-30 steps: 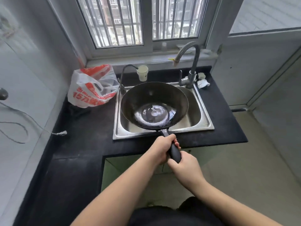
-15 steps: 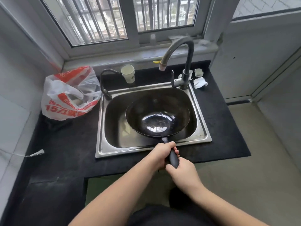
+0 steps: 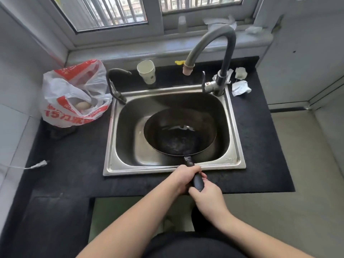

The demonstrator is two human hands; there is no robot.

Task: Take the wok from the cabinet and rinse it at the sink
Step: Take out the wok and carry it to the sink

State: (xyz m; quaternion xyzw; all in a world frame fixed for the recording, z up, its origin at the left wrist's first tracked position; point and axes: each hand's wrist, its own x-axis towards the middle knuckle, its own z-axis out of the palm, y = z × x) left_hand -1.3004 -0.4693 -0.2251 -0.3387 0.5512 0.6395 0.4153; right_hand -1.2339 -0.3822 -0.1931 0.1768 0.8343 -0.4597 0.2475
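The black wok (image 3: 179,134) lies inside the steel sink (image 3: 234,146), in its right half, with its black handle reaching back over the front rim. My left hand (image 3: 183,178) grips the handle near the rim. My right hand (image 3: 208,195) holds the handle's end just behind it. The grey arched faucet (image 3: 214,45) stands at the sink's back right corner, its spout above the basin behind the wok. No water is running.
A red and white plastic bag (image 3: 74,94) sits on the black counter (image 3: 74,155) left of the sink. A paper cup (image 3: 147,73) and a small black tap (image 3: 114,84) stand behind the basin. Crumpled paper (image 3: 241,87) lies at the back right. A white cable plug (image 3: 40,163) rests at left.
The wok has come down from above the sink rim into the basin. Both hands kept their hold on the handle. The view has moved closer and tilted further down.
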